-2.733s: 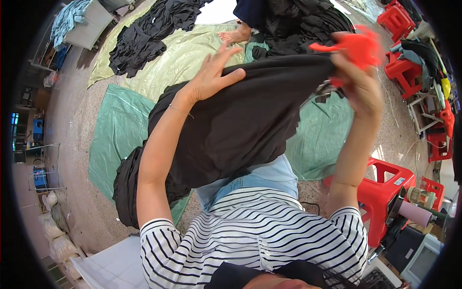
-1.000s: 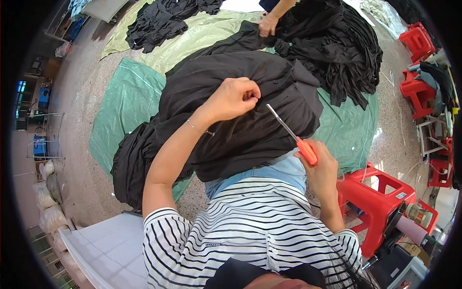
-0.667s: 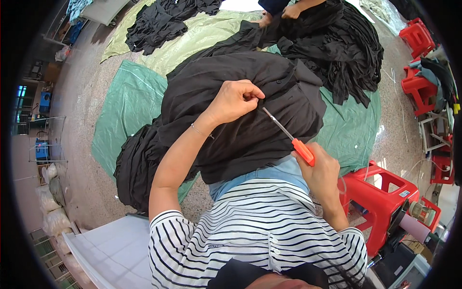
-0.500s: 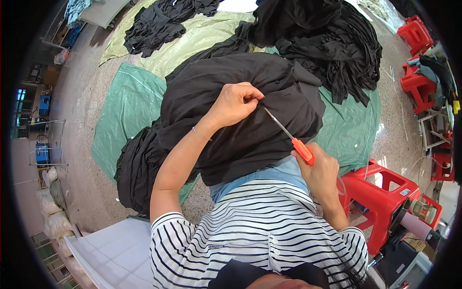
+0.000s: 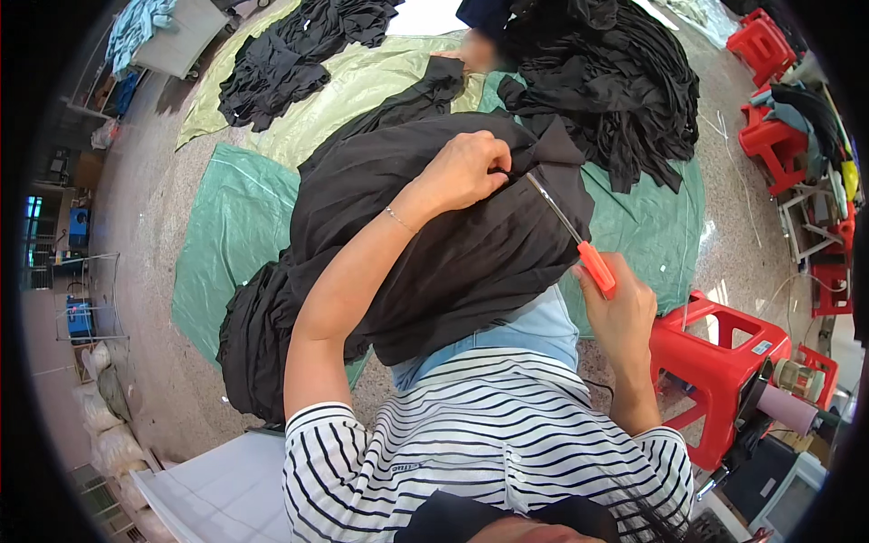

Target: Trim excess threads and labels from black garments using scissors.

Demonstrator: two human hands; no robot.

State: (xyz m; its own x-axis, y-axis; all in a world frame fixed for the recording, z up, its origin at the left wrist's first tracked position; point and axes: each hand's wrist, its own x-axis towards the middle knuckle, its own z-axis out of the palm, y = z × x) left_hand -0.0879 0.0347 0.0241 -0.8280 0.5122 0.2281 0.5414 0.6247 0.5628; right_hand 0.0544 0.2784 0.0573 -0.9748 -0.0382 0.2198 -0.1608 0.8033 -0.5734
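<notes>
Black garment cloth (image 5: pixel 407 271) lies bunched over my lap. My left hand (image 5: pixel 466 172) is closed in a pinch at a fold near its upper middle, holding the cloth. My right hand (image 5: pixel 620 308) grips the orange handle of a slim tool (image 5: pixel 596 270) with a long, thin metal shaft; its exact kind is not clear. The shaft points up and left, and its tip lies at the cloth, a little right of my left fingers. A raised flap of the black cloth (image 5: pixel 557 145) stands just beyond the tip.
Black cloth heaps lie at the far right (image 5: pixel 625 90), far left (image 5: pixel 281 68) and beside my left arm (image 5: pixel 249 344). Green sheeting (image 5: pixel 231 226) covers the floor. A red stool (image 5: pixel 715 344) stands at my right. Part of another person (image 5: pixel 484 50) shows, blurred, at the far side.
Both hands have shifted right, the tool with them; its tip has moved up and right along the cloth. A flap has risen at the cloth's upper right. Another person's part has come into view.
</notes>
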